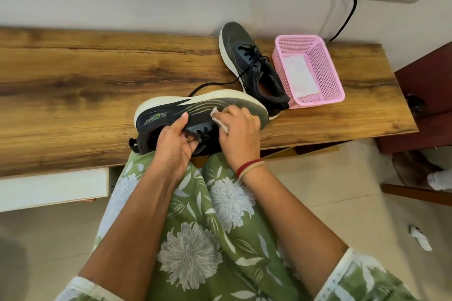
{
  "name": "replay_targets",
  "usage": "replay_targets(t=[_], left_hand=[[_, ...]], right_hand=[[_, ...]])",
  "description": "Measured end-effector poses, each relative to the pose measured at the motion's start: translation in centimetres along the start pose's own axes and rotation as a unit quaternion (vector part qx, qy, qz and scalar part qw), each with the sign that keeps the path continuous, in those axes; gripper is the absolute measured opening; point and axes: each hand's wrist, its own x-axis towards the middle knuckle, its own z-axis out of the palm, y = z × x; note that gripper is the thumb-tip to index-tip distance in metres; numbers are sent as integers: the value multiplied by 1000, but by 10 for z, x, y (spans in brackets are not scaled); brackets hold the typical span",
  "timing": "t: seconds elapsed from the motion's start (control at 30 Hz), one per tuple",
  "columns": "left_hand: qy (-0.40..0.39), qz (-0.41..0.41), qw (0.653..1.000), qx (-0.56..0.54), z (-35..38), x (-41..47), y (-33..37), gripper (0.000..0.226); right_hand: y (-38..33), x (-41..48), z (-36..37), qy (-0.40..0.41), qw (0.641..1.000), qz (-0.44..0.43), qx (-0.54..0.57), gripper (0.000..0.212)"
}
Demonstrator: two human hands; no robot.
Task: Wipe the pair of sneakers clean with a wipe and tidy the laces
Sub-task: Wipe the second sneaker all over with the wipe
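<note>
2 blk sneakers (168, 115), white soles (208, 98), blk laces (254, 55).

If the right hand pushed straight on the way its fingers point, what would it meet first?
The right hand holds the wipe on the held shoe, fingers aimed at its white sole; that rim comes first, likely the loose lace beyond, though depth is unclear.

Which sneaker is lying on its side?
The near dark white-soled sneaker, held by the left hand; the far sneaker stands upright beside the pink plastic basket.
</note>
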Motion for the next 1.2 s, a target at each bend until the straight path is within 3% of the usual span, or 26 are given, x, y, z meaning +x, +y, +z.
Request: replay_targets(t=[0.17,0.4,0.47,0.53,0.63,0.73,0.83,0.93,1.0,1.1,1.2], left_hand=[[-2,-6,1000,-1,1,-1,-1,33],[-8,-1,1000,26,-1,-1,0,37],[-10,6,999,31,1,-3,0,38],[-10,13,999,31,3,-5,0,39],[-9,14,1000,22,3,-6,1,43],[-7,11,1000,20,3,-6,1,47],[-1,11,1000,21,2,-4,1,53],[2,12,1000,22,2,-4,0,53],[3,14,1000,24,3,-5,0,48],[-11,12,999,47,3,-5,-1,43],[-16,3,998,60,3,-5,-2,45]], right_hand=[[29,5,-2,34,992,119,-32,27],[13,-10,-4,-45,992,33,115,39],[24,-7,-15,-2,967,133,218,36],[38,0,-23,75,920,249,294,31],[50,11,-25,116,886,287,346,28],[39,9,-30,117,902,205,360,27],[35,7,-29,128,936,118,305,28],[36,7,-15,10,987,44,154,30],[38,5,-8,-27,997,2,71,31],[36,4,-10,42,997,44,54,19],[25,2,-7,68,985,116,110,22]])
